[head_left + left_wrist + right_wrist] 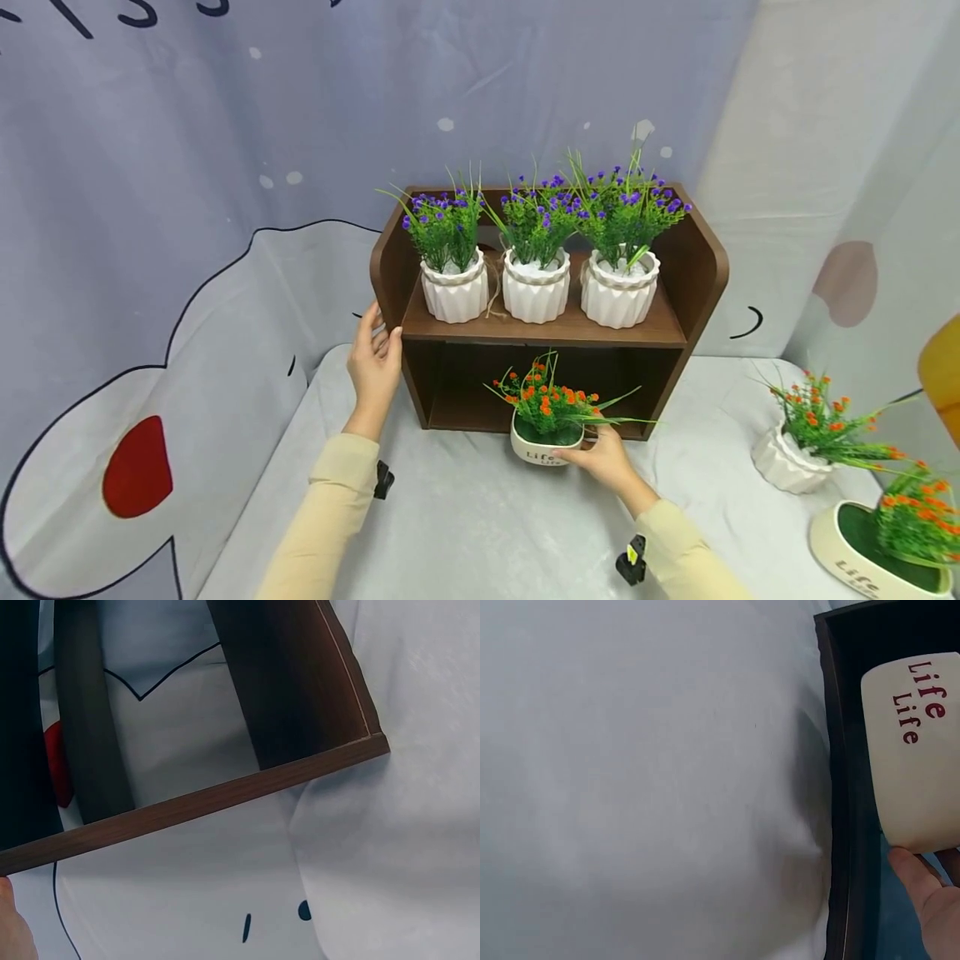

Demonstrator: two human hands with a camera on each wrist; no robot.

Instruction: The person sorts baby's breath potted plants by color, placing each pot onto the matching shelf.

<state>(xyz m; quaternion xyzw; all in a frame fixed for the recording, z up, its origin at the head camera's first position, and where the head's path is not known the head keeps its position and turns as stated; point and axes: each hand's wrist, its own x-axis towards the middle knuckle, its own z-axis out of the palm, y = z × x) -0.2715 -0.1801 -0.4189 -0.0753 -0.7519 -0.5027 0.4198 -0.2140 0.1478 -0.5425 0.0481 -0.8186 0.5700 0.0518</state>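
Note:
A dark brown wooden two-tier shelf (pixel 540 333) stands on the white cloth. My right hand (pixel 609 460) grips the right end of a cream oval flowerpot (pixel 546 452) with "Life" lettering and orange flowers. That pot is at the front of the lower compartment; the right wrist view shows the cream pot (pixel 915 772) over the shelf's edge, with the thumb on its side. My left hand (pixel 375 364) touches the shelf's left side panel, its thumb near the front edge. In the left wrist view only a bit of the hand (pixel 13 926) shows beside the brown edge.
Three white ribbed pots, left (pixel 455 293), middle (pixel 536 292) and right (pixel 620 297), hold purple flowers on the upper tier. On the right stand a white ribbed pot (pixel 791 460) and a cream oval pot (pixel 870 558), both with orange flowers. A printed curtain (pixel 187 208) hangs behind.

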